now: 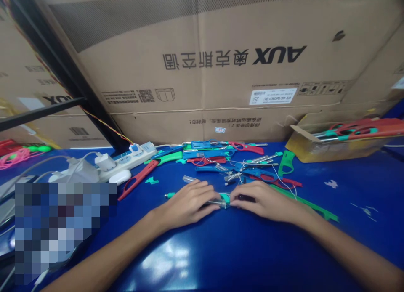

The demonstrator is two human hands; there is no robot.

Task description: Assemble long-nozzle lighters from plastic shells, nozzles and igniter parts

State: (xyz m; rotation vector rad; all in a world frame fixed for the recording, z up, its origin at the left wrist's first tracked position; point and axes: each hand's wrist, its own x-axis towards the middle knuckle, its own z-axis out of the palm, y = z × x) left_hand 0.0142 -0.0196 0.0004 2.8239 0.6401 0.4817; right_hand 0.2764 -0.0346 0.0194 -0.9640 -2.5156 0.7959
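A small clear-and-green part is held between the two hands, low over the near middle of the blue tabletop; whether it touches the surface cannot be told. Its clear length is gripped by the left hand, whose fingers are closed around it, with thumb and fingertips brought together. The green end is met by the right hand, whose fingers are drawn into a pinch; how much is held there is partly hidden. A dark piece is seen under the right fingers. Past the left hand, a green-ended rod is partly covered, and a clear tube is left just beyond the knuckles. Farther back, blue handles, a red handle and metal rods are heaped together. A green clip is placed near a long red handle, beside a white power strip. At the right, an open carton is filled with red handles. The back is closed off by a large cardboard box, its print upside down.
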